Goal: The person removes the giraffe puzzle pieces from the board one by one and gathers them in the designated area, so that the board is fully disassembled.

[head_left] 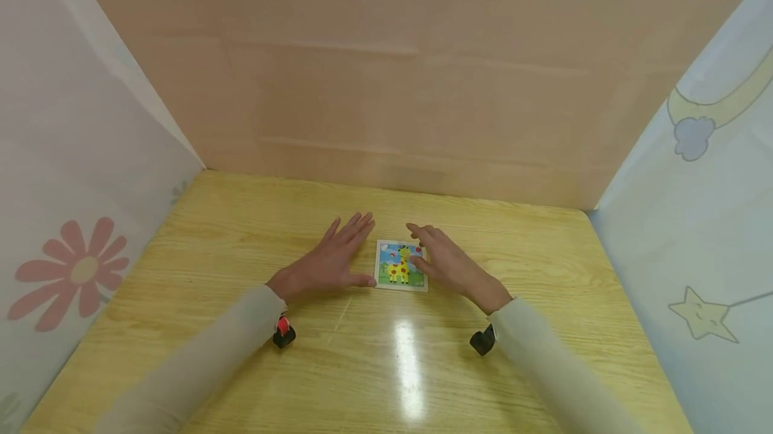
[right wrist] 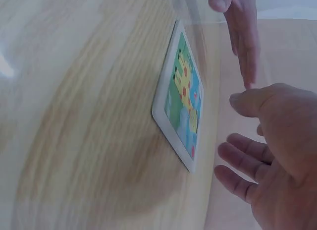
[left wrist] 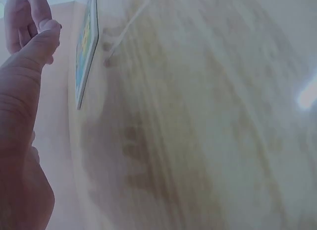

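Note:
A small square picture board [head_left: 392, 276] with a pale border lies flat on the table. It shows a yellow giraffe with red spots against blue sky and green grass. To its left my left hand [head_left: 331, 261] is spread with straight fingers, the thumb tip right at the board's lower left corner in the head view. My right hand [head_left: 449, 263] hovers over the board's right edge with loosely bent fingers, hiding part of the picture. In the right wrist view, a gap shows between my right fingers [right wrist: 242, 160] and the board [right wrist: 184, 103]. Neither hand holds anything.
The wood-grain table [head_left: 338, 367] carries a bright light reflection in front of the board. A brown paper wall [head_left: 398, 98] closes off the back. Pale printed sheets stand at the left [head_left: 84, 152] and right [head_left: 682, 233].

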The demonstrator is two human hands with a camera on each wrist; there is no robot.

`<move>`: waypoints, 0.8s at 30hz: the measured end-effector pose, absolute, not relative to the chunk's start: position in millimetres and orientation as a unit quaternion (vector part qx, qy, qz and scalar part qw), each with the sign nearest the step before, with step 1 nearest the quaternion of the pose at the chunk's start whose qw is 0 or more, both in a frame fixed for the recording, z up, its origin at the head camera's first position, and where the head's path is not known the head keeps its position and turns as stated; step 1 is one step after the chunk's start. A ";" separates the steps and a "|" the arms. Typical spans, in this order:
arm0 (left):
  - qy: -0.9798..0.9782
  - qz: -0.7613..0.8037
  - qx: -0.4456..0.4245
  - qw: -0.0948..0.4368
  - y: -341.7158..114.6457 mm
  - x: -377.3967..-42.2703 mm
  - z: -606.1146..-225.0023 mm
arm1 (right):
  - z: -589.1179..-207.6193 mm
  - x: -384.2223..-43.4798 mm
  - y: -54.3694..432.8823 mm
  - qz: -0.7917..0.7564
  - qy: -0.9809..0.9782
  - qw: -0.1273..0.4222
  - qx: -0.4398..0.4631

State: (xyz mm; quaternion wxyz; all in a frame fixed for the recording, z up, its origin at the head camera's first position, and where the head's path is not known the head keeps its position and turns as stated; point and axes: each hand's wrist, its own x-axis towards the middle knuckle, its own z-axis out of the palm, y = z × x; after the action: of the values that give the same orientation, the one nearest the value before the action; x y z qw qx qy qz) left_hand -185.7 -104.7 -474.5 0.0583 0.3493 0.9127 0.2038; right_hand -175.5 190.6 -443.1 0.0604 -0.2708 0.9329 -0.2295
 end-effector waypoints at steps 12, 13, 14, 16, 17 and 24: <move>0.912 0.204 0.343 0.095 -89.2 -184.8 -481.5 | -462.7 -179.4 171.2 -0.223 0.935 0.096 -0.257; 0.911 0.204 0.345 0.096 -88.5 -185.4 -481.9 | -463.8 -180.2 169.6 -0.228 0.934 0.104 -0.255; 0.910 0.207 0.346 0.099 -88.0 -186.1 -482.3 | -465.6 -181.5 168.1 -0.226 0.934 0.111 -0.254; 0.910 0.202 0.347 0.106 -88.0 -187.6 -484.1 | -467.9 -183.3 164.3 -0.219 0.935 0.121 -0.253; 0.909 0.203 0.346 0.112 -88.2 -188.4 -485.0 | -468.8 -184.0 162.4 -0.212 0.936 0.124 -0.253; 0.907 0.221 0.321 0.157 -92.1 -191.8 -489.4 | -467.8 -186.7 154.2 -0.184 0.940 0.129 -0.258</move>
State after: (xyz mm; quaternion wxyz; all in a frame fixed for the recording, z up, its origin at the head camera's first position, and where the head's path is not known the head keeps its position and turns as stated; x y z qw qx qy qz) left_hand -191.8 -92.1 -489.4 0.1574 0.3212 0.9074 0.2208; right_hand -186.7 154.2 -467.8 0.1286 -0.2577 0.9397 -0.1844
